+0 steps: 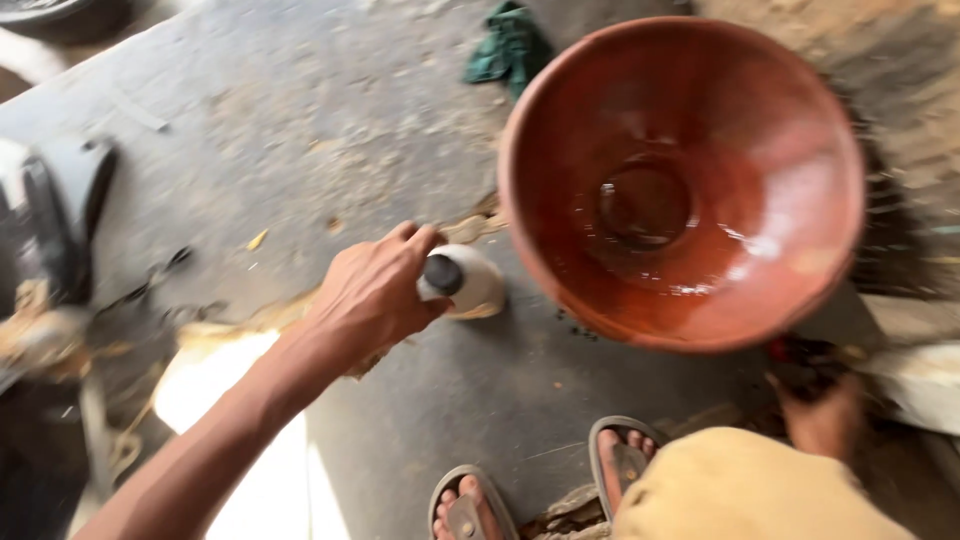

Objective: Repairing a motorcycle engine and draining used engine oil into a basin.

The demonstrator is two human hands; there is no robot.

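Observation:
My left hand (370,295) reaches forward and wraps its fingers around a small white bottle (475,285) with a black cap, which lies on the grey ground. To its right, a large red-brown bowl (780,130) tilts toward me, and its inside is glossy and wet. My right hand (825,415) is blurred at the lower right, just below the bowl's near rim, with its fingers at a dark red thing (800,355). Whether that hand grips anything is unclear. My feet in sandals (470,510) stand at the bottom of the head view.
A green cloth (510,45) lies on the ground beyond the bowl. Blurred dark and white objects (50,220) stand at the left edge. Wood shavings and scraps are scattered along the ground. A pale slab (920,380) lies at the right.

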